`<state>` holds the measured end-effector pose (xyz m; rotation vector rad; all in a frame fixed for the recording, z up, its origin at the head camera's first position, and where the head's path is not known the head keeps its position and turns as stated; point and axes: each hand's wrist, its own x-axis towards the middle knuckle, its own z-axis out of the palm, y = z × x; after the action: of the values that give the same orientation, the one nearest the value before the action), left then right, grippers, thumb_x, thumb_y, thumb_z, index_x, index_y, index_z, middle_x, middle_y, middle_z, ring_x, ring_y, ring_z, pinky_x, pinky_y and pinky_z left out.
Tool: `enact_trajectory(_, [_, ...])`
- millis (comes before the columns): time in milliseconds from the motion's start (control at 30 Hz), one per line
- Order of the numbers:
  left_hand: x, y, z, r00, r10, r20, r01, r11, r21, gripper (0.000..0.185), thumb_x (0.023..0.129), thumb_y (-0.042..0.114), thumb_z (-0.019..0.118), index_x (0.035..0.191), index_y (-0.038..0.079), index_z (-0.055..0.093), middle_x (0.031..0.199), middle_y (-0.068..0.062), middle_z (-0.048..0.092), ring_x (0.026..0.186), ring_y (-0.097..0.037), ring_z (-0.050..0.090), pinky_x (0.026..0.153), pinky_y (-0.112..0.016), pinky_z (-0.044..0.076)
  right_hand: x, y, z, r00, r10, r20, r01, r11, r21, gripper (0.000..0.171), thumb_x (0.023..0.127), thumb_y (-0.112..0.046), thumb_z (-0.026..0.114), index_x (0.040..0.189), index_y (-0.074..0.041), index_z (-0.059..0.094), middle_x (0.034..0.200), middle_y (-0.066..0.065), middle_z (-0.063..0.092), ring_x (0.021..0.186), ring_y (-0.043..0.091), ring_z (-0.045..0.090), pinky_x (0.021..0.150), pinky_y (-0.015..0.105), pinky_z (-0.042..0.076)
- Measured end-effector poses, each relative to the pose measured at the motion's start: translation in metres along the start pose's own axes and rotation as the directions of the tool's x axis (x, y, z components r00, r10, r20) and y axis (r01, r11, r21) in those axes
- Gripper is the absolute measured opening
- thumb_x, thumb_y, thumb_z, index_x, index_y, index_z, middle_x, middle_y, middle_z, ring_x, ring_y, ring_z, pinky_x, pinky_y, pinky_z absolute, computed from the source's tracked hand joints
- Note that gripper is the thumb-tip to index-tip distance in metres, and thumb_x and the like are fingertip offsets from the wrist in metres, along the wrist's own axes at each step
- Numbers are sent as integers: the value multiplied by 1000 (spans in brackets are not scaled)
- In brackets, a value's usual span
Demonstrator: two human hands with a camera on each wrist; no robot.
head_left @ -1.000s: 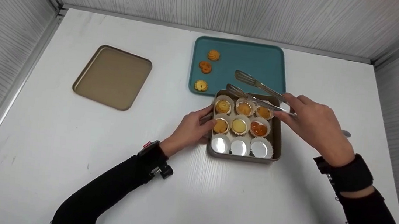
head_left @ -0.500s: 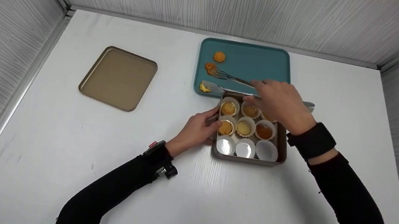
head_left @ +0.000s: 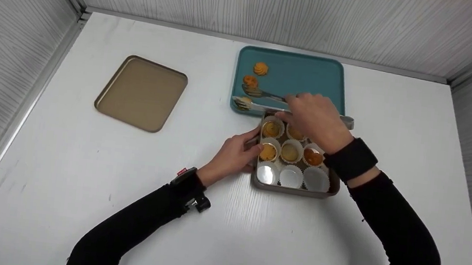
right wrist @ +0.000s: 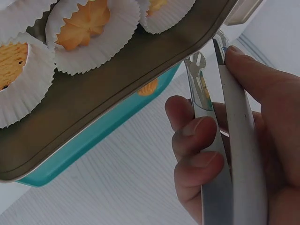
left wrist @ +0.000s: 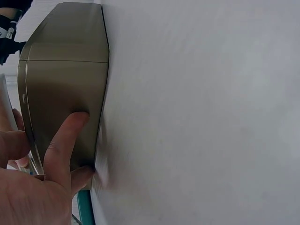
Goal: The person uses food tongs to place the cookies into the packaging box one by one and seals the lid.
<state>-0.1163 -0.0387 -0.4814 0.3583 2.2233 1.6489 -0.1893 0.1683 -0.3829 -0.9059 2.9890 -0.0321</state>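
Observation:
My right hand [head_left: 318, 118] grips metal tongs [head_left: 267, 108], whose tips are spread apart over the left part of the teal tray [head_left: 308, 74]. One tip lies over a round yellow cookie [head_left: 245, 103], partly hiding it; the other is just below a pretzel-shaped cookie [head_left: 250, 81]. In the right wrist view, fingers and thumb wrap the tongs' arms [right wrist: 241, 140]. My left hand [head_left: 234, 153] holds the left wall of a square bronze tin [head_left: 295, 192], thumb at the rim and fingers against the outside wall [left wrist: 65, 89]. Inside are paper cups, several with cookies, the front row without any.
A swirled cookie [head_left: 260, 68] sits farther back on the teal tray. A flat bronze square lid or tray [head_left: 141, 94] lies on the white table [head_left: 190, 233] to the left. Wood-grain panels [head_left: 266, 10] bound the table's back and sides.
My right hand has moved left with the tongs, bringing their tips from above the tin to the cookies at the teal tray's left. The left hand stays on the tin.

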Motion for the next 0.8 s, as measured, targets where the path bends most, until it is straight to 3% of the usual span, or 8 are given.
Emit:
enact_trajectory(133, [0, 0, 1, 1000, -4, 1, 4, 1000, -12, 64, 107, 24, 56, 162, 5, 30, 157, -13, 47, 137, -22, 54, 90, -31, 60, -1, 3, -1, 1000, 3, -14, -3, 1000, 2, 41, 100, -40, 70, 100, 1, 70, 70, 14, 60, 59, 28, 59, 52, 42, 53])
enact_trajectory(300, [0, 1, 1, 1000, 4, -18, -3, 1000, 21, 62, 107, 23, 56, 161, 3, 32, 155, -13, 49, 139, -22, 51, 111, -28, 45, -4, 13, -2, 1000, 17, -16, -16, 999, 32, 37, 100, -37, 71, 91, -2, 68, 65, 10, 56, 58, 26, 56, 52, 41, 50])
enact_trajectory(400, [0, 2, 1, 1000, -4, -14, 4, 1000, -21, 63, 106, 22, 57, 161, 4, 32, 155, -13, 50, 134, -21, 57, 100, -31, 54, -5, 20, -3, 1000, 29, -8, -29, 999, 43, 36, 100, -37, 71, 93, -1, 70, 66, 10, 58, 59, 26, 56, 53, 42, 51])
enact_trajectory(533, [-1, 1, 2, 1000, -18, -1, 18, 996, -88, 64, 106, 22, 57, 162, 6, 31, 155, -13, 50, 126, -22, 64, 75, -34, 64, -7, 29, -5, 997, 72, 39, -75, 995, 66, 36, 101, -38, 70, 98, -2, 72, 69, 11, 62, 60, 25, 57, 54, 41, 51])
enact_trajectory(800, [0, 1, 2, 1000, -20, -4, 20, 996, -87, 63, 106, 19, 57, 162, 6, 31, 157, -14, 48, 128, -24, 62, 70, -34, 64, -12, 46, -8, 985, 148, 90, -156, 984, 82, 38, 101, -40, 69, 102, -3, 72, 79, 12, 69, 68, 29, 64, 59, 48, 55])
